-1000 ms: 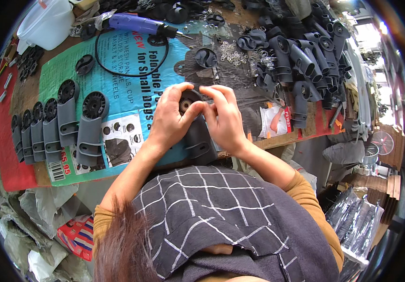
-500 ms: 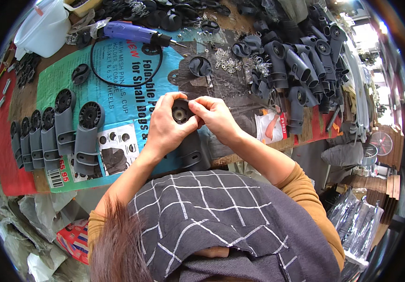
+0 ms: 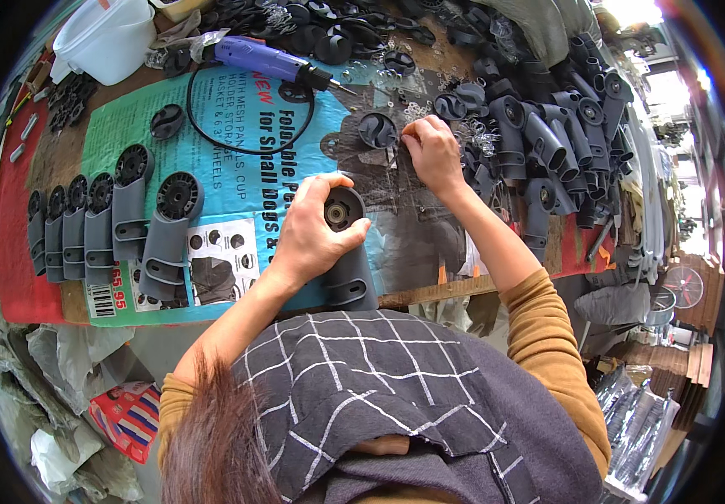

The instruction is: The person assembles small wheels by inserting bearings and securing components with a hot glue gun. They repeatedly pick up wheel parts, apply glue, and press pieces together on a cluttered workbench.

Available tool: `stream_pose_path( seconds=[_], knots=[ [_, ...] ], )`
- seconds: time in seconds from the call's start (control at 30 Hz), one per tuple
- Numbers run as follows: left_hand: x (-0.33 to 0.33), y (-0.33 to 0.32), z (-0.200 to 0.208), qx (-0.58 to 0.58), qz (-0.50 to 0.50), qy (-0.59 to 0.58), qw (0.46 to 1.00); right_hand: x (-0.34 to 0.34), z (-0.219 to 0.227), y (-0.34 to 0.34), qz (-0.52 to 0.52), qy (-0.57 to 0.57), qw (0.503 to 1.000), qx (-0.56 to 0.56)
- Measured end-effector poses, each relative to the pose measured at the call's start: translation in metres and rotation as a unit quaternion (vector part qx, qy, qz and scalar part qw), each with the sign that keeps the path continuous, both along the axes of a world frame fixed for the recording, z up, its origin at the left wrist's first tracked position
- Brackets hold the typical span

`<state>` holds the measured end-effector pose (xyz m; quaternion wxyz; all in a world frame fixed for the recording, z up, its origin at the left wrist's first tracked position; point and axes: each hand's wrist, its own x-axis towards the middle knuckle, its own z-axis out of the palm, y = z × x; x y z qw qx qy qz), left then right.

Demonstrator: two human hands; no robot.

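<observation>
My left hand [image 3: 312,231] is wrapped round the round head of a dark grey plastic tube fitting [image 3: 350,277] at the bench's near edge. A metal ring shows in the middle of that head. My right hand [image 3: 436,156] reaches over the small pale rings [image 3: 417,112], thumb and fingertips drawn together; what they hold, if anything, is too small to make out. Just left of its fingertips lies a round black knob [image 3: 377,131]. To the left, several matching grey fittings [image 3: 174,227] stand in a row with black slotted discs in their heads.
A purple electric screwdriver [image 3: 266,63] with a looped black cable lies at the back. A white bucket [image 3: 103,46] stands at the far left. Grey fittings [image 3: 547,139] are heaped at the right. Black parts [image 3: 329,29] crowd the far edge. Printed cardboard [image 3: 236,181] covers the bench.
My right hand has left the fitting's head and moved away and right, to the small rings. The left hand still holds the fitting. The whole view has shifted slightly.
</observation>
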<state>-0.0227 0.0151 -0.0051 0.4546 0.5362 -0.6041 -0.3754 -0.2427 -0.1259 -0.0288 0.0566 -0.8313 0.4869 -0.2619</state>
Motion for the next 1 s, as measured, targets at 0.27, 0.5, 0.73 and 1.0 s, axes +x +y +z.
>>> stream_pose_path(
  seconds=[0.27,0.5,0.73,1.0],
  knots=[
    [-0.006,-0.012,-0.006,-0.035,-0.004,-0.001,0.999,0.039,0.049,0.069,0.047,-0.247,0.936,0.246],
    [-0.008,-0.013,-0.014,-0.051,0.009,0.014,0.999,0.063,0.044,0.094,0.072,-0.205,0.935,0.279],
    [-0.007,-0.012,-0.007,-0.005,-0.006,0.033,0.999,0.050,0.059,0.082,0.046,-0.263,0.937,0.226],
    [-0.011,-0.011,-0.003,-0.013,0.012,0.003,1.000,0.002,0.021,-0.021,-0.049,0.007,0.994,0.096]
  ],
)
